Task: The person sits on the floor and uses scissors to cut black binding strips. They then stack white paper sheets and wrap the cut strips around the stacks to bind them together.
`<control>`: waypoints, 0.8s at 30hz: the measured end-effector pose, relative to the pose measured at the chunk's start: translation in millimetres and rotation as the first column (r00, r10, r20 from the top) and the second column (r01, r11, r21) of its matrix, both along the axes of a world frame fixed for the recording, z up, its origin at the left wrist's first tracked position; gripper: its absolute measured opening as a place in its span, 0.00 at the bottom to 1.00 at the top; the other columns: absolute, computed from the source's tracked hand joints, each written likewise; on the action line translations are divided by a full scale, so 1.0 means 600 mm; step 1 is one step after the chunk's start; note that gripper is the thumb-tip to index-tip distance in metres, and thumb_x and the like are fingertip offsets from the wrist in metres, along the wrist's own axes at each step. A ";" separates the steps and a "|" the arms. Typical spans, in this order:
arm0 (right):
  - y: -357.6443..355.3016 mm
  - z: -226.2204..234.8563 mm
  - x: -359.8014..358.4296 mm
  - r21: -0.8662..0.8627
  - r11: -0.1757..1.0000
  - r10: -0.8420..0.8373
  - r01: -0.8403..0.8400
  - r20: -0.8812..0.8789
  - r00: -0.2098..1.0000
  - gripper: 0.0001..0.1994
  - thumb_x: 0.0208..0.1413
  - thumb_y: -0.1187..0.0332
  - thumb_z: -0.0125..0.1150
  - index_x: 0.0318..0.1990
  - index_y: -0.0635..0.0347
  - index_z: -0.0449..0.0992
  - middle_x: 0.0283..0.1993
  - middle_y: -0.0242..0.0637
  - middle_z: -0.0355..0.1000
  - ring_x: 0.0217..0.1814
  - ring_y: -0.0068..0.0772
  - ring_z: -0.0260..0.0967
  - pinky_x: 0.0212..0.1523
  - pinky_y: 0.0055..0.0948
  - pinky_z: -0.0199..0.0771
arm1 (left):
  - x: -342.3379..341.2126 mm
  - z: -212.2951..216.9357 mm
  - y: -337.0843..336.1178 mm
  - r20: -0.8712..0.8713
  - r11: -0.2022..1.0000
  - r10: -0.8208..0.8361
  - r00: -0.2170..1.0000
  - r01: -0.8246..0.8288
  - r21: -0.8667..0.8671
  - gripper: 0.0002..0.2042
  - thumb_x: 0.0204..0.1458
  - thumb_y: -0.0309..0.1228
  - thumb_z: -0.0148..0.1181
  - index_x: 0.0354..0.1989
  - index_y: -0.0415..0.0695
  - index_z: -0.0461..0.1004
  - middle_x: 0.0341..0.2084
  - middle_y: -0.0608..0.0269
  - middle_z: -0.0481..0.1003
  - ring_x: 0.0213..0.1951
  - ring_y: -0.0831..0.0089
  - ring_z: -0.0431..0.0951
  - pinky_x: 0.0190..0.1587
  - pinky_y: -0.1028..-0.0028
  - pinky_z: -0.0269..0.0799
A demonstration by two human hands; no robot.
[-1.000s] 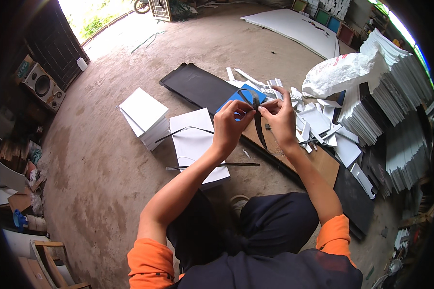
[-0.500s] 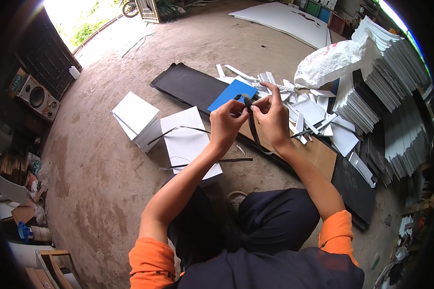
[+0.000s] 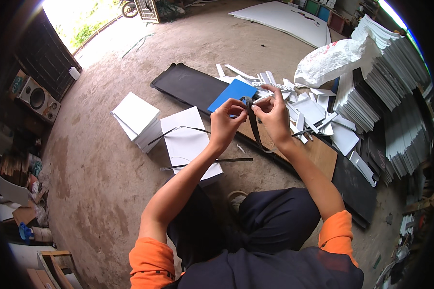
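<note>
Both my hands meet above a long black mat (image 3: pixel 188 84) on the concrete floor. My left hand (image 3: pixel 225 121) and my right hand (image 3: pixel 273 111) pinch the top of a thin black strip (image 3: pixel 254 126), which hangs down and curves toward my lap. A blue square sheet (image 3: pixel 234 91) lies on the mat just behind my left hand. White offcuts (image 3: pixel 308 108) are scattered to the right of my right hand. Two more black strips (image 3: pixel 207 161) rest on a white board (image 3: pixel 188 139) below my left forearm.
A stack of white square boards (image 3: pixel 136 118) sits at left. A white plastic bag (image 3: pixel 335 60) and tall piles of white and black sheets (image 3: pixel 395 82) fill the right side. A brown board (image 3: pixel 318 151) lies by my right arm. A loudspeaker (image 3: pixel 36 98) stands far left.
The view has shifted a little. My hands stay together on the black strip, fingers reworking its upper end; the blue sheet now shows more fully behind my left hand.
</note>
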State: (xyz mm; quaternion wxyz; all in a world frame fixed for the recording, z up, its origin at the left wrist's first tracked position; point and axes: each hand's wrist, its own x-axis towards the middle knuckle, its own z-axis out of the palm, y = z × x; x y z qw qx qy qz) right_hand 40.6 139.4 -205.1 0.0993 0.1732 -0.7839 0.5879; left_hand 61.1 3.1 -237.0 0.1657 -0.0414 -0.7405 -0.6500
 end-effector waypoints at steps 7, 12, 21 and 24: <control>-0.010 0.007 0.005 0.133 0.983 -0.102 0.129 -0.189 0.977 0.24 0.44 0.81 0.56 0.50 0.58 0.59 0.27 0.36 0.70 0.30 0.26 0.70 0.33 0.24 0.72 | 0.018 0.028 0.012 -0.101 0.988 0.109 0.989 -0.119 -0.094 0.06 0.41 0.26 0.60 0.28 0.39 0.74 0.23 0.63 0.76 0.26 0.78 0.76 0.30 0.80 0.70; -0.021 0.010 0.009 0.144 0.981 -0.098 0.127 -0.197 0.976 0.24 0.43 0.81 0.56 0.50 0.58 0.59 0.27 0.37 0.70 0.30 0.28 0.71 0.33 0.25 0.72 | 0.004 0.022 0.005 -0.249 0.927 0.169 0.954 -0.239 -0.290 0.06 0.40 0.27 0.60 0.25 0.38 0.75 0.23 0.57 0.75 0.24 0.71 0.76 0.29 0.76 0.70; -0.021 -0.004 -0.003 0.046 0.996 -0.070 0.080 -0.186 0.980 0.25 0.42 0.81 0.56 0.50 0.58 0.58 0.25 0.38 0.70 0.28 0.32 0.70 0.32 0.29 0.69 | -0.003 0.026 0.001 -0.104 0.979 0.116 0.988 -0.131 -0.154 0.07 0.41 0.27 0.60 0.29 0.38 0.76 0.23 0.56 0.76 0.26 0.73 0.78 0.29 0.79 0.71; -0.017 -0.008 -0.006 0.026 0.998 -0.053 0.057 -0.131 0.990 0.25 0.42 0.81 0.56 0.50 0.58 0.58 0.25 0.38 0.70 0.29 0.31 0.70 0.32 0.28 0.69 | -0.003 0.024 -0.002 -0.062 0.980 0.106 0.992 -0.115 -0.160 0.07 0.42 0.27 0.60 0.29 0.37 0.76 0.23 0.56 0.77 0.26 0.74 0.78 0.29 0.79 0.71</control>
